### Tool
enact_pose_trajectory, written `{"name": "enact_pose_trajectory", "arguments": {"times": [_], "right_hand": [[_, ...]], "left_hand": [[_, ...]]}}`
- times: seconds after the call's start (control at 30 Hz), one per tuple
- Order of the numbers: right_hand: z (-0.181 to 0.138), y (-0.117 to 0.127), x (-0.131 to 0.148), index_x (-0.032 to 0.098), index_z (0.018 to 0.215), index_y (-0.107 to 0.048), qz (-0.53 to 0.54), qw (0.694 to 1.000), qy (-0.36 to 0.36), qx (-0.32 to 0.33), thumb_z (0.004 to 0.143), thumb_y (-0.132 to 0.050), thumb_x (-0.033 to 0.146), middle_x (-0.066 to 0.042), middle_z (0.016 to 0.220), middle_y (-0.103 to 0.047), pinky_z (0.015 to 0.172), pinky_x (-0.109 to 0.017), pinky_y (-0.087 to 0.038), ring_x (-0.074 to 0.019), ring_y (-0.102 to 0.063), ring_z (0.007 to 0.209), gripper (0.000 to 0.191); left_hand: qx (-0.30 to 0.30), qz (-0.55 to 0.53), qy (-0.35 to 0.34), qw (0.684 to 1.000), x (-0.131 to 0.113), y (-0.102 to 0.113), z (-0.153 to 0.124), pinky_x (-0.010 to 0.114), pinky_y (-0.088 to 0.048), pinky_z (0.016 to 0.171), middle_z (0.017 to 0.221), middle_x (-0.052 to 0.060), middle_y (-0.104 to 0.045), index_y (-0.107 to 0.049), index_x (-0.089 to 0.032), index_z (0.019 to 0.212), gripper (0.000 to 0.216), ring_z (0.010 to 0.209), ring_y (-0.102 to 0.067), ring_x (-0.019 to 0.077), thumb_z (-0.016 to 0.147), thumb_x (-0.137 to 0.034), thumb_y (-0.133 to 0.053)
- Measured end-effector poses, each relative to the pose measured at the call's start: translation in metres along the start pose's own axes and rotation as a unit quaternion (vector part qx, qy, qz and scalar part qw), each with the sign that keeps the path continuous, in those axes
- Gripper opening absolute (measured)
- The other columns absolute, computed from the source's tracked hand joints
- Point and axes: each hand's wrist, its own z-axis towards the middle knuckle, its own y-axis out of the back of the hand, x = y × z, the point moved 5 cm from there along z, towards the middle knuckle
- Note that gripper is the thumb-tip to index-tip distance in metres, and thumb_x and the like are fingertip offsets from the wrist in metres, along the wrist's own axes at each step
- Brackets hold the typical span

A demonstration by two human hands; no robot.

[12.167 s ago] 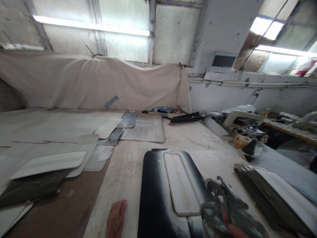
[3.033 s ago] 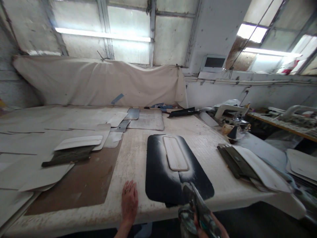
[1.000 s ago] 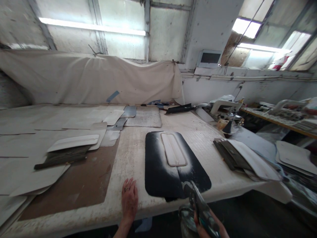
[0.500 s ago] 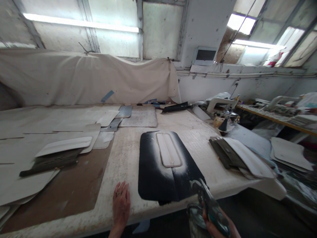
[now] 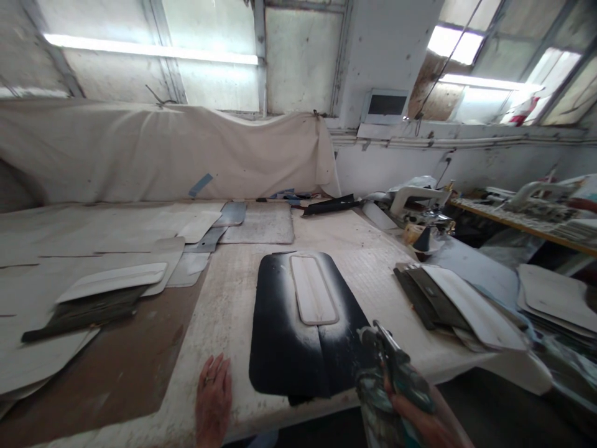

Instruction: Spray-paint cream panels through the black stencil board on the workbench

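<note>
My right hand [image 5: 413, 407] is wrapped round a spray gun [image 5: 392, 367] at the lower right; its nozzle is over the near right corner of a black panel [image 5: 284, 348]. On that panel lies a pale rounded strip [image 5: 314, 289], with a hazy white coating around it on the black surface. A seam or slit runs from the strip towards the near edge. My left hand [image 5: 213, 389] rests flat on the table, left of the panel and apart from it, with a ring on one finger. It holds nothing.
Stacked white and dark pieces [image 5: 459, 305] lie on the table's right side. More pale sheets and a dark piece [image 5: 88, 311] are on the left, over a brown board [image 5: 135, 354]. A sewing machine [image 5: 420, 205] stands behind at right. Cloth [image 5: 186, 155] hangs at the back.
The view has shifted slightly, so the table and panel appear a little lower and further left. The spray gun's nozzle has risen slightly beside the panel's right edge. My left hand stays on the table.
</note>
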Motion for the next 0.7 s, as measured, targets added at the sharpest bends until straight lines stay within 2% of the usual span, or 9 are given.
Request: {"name": "enact_pose_trajectory", "arguments": {"times": [0.1, 0.33, 0.53, 0.7], "right_hand": [[0.015, -0.001, 0.011, 0.019, 0.064, -0.061, 0.001, 1.0, 0.022, 0.002, 0.061, -0.06, 0.031, -0.001, 0.064, -0.06, 0.062, -0.027, -0.044, -0.0182, -0.054, 0.064, 0.013], [0.052, -0.005, 0.026, 0.018, 0.065, -0.059, -0.024, 0.997, 0.009, 0.069, 0.062, -0.055, 0.028, 0.0, 0.064, -0.056, 0.062, -0.028, -0.04, -0.0172, -0.05, 0.064, 0.011], [0.087, -0.015, 0.047, 0.017, 0.064, -0.058, -0.044, 0.996, -0.019, 0.072, 0.058, -0.053, 0.024, 0.001, 0.061, -0.053, 0.06, -0.028, -0.037, -0.016, -0.046, 0.062, 0.01], [0.118, -0.032, 0.061, 0.018, 0.061, -0.054, -0.04, 0.993, -0.005, 0.111, 0.058, -0.05, 0.021, 0.002, 0.063, -0.051, 0.058, -0.026, -0.034, -0.0144, -0.043, 0.062, 0.006]], "left_hand": [[0.002, 0.004, -0.002, 1.0, 0.0, -0.001, 0.0, 0.04, -0.042, 0.095, 0.113, 0.009, -0.06, -0.061, -0.014, 0.103, 0.036, 0.117, -0.042, 0.0239, 0.084, -0.028, -0.034], [0.015, -0.006, 0.004, 1.0, 0.005, -0.006, 0.0, 0.04, -0.042, 0.095, 0.115, 0.006, -0.06, -0.06, -0.017, 0.106, 0.035, 0.118, -0.043, 0.0236, 0.084, -0.027, -0.036], [-0.018, 0.023, -0.053, 0.998, 0.01, -0.01, 0.002, 0.037, -0.047, 0.087, 0.112, 0.004, -0.062, -0.061, -0.019, 0.105, 0.033, 0.114, -0.046, 0.023, 0.081, -0.025, -0.038], [-0.052, 0.018, -0.099, 0.994, 0.02, -0.016, 0.001, 0.036, -0.048, 0.081, 0.107, 0.005, -0.065, -0.062, -0.019, 0.103, 0.031, 0.109, -0.05, 0.0235, 0.079, -0.024, -0.043]]}}
